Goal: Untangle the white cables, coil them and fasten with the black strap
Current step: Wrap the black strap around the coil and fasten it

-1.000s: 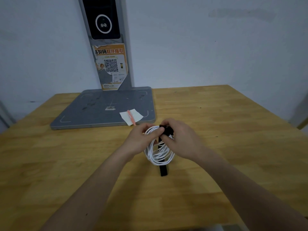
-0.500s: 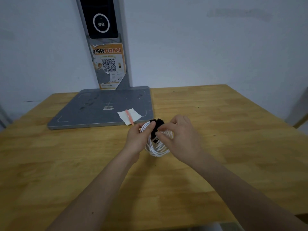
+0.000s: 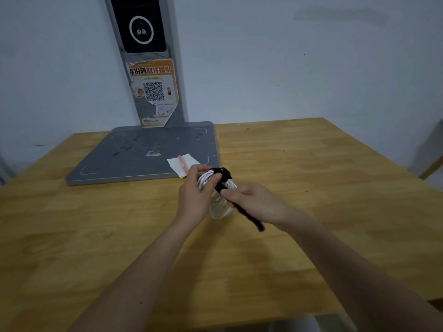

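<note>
A coil of white cable (image 3: 219,207) hangs between my hands above the wooden table (image 3: 311,188). My left hand (image 3: 196,195) grips the coil's left side near its top. The black strap (image 3: 225,176) loops over the top of the coil, and its free end runs down to the right, sticking out below my fingers. My right hand (image 3: 256,200) pinches that strap end and holds it taut. Part of the coil is hidden behind my hands.
A grey flat base plate (image 3: 143,159) with an upright grey post (image 3: 148,58) stands at the back left, bearing a dark screen and a QR poster. A white paper slip with an orange stick (image 3: 183,162) lies on the plate's front right corner, just behind my hands.
My right hand has drawn the strap's free end out toward me and to the right, so it now trails taut from the top of the coil. Left hand keeps its grip.
</note>
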